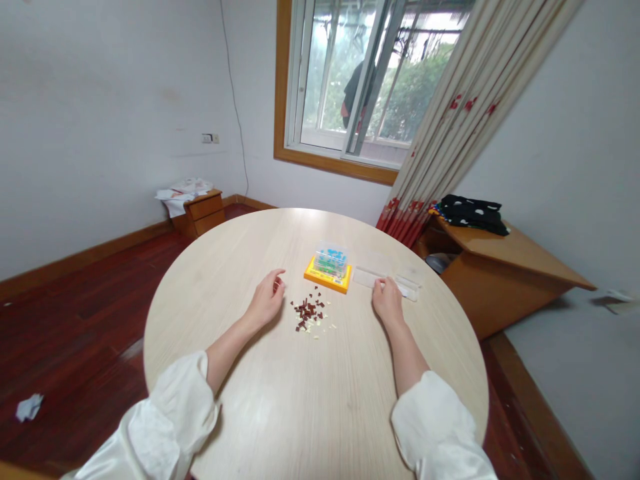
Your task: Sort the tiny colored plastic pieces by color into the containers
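A loose pile of small dark brown pieces (307, 311) lies mid-table, with small cream pieces (316, 327) scattered among and below it. Just left of the pile is my left hand (267, 297), fingers apart and curved, holding nothing. Behind the pile, a clear case (331, 262) with blue and green pieces rests on a yellow box (327, 277). My right hand (387, 300) is closed at the near edge of a clear plastic tray (369, 277); whatever its fingers hold, if anything, is too small to make out.
The round pale table (300, 400) fills the middle of the view. At the right, a tilted wooden cabinet (520, 267) bears black patterned cloth (473, 213). A small wooden cabinet (206, 207) with papers stands back left. Curtains (450, 127) hang beside the window.
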The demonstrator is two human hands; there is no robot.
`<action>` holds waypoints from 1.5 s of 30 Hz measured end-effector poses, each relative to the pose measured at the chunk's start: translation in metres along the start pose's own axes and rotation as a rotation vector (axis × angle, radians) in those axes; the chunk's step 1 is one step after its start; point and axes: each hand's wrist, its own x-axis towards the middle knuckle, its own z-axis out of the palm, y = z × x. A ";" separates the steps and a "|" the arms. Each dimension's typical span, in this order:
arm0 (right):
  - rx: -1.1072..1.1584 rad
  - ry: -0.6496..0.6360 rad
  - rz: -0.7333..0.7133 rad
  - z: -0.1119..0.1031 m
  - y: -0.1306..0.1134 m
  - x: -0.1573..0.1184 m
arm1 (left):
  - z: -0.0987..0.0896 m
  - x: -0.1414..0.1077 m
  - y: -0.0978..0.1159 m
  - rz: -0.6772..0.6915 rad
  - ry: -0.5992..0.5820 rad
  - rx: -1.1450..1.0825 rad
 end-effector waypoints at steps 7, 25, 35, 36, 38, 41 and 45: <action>-0.020 0.163 -0.298 -0.004 -0.037 -0.011 | 0.003 0.001 -0.006 -0.004 -0.005 0.027; 0.007 -0.223 -0.405 0.039 -0.048 -0.029 | 0.008 0.004 -0.011 -0.003 0.004 0.064; 0.130 -0.301 -0.465 0.049 -0.055 -0.026 | 0.014 0.006 -0.025 0.053 0.075 0.056; 0.137 -0.313 -0.465 0.049 -0.056 -0.027 | 0.015 0.007 -0.025 0.065 0.078 0.061; 0.145 -0.336 -0.468 0.048 -0.059 -0.028 | 0.015 0.007 -0.027 0.087 0.067 0.074; 0.151 -0.359 -0.485 0.046 -0.064 -0.030 | 0.018 0.007 -0.029 0.115 0.009 0.104; 0.136 -0.287 -0.481 0.037 -0.075 -0.030 | 0.020 0.005 -0.032 0.128 -0.055 0.171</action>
